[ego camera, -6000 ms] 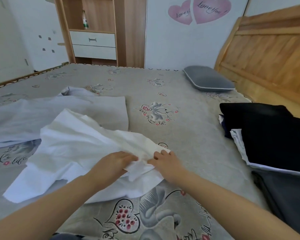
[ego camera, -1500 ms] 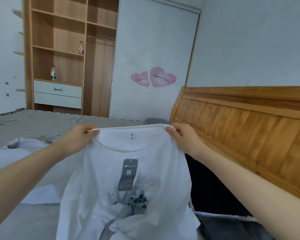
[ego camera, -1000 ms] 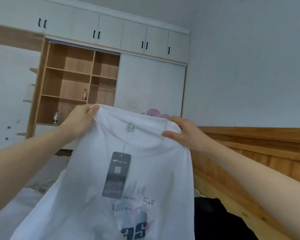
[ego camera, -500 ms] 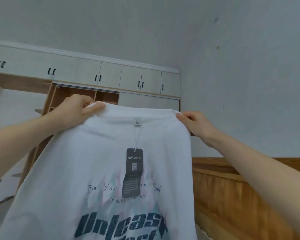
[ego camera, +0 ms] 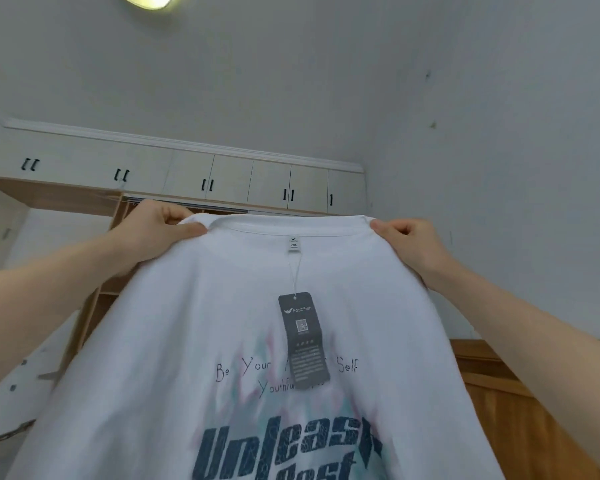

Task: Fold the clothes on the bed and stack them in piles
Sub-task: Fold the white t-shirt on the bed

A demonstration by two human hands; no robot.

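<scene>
I hold a white T-shirt (ego camera: pixel 194 341) up in the air in front of me, spread wide and hanging down past the bottom of the view. My left hand (ego camera: pixel 156 230) pinches its left shoulder beside the collar. My right hand (ego camera: pixel 407 242) pinches the right shoulder. A grey hang tag (ego camera: pixel 303 341) dangles on a string from the neck label, over the dark printed lettering on the chest. The bed and the other clothes are hidden below the view.
White overhead cabinets (ego camera: pixel 229 183) run along the wall behind the shirt, above a wooden wardrobe frame (ego camera: pixel 87 313) at the left. The wooden headboard (ego camera: pixel 541 403) shows at the lower right. A ceiling light (ego camera: pixel 146 0) glows at the top.
Both hands have lifted the shirt from the bed up to head height, and the view has tilted upward toward the ceiling. The shirt now hangs more spread out.
</scene>
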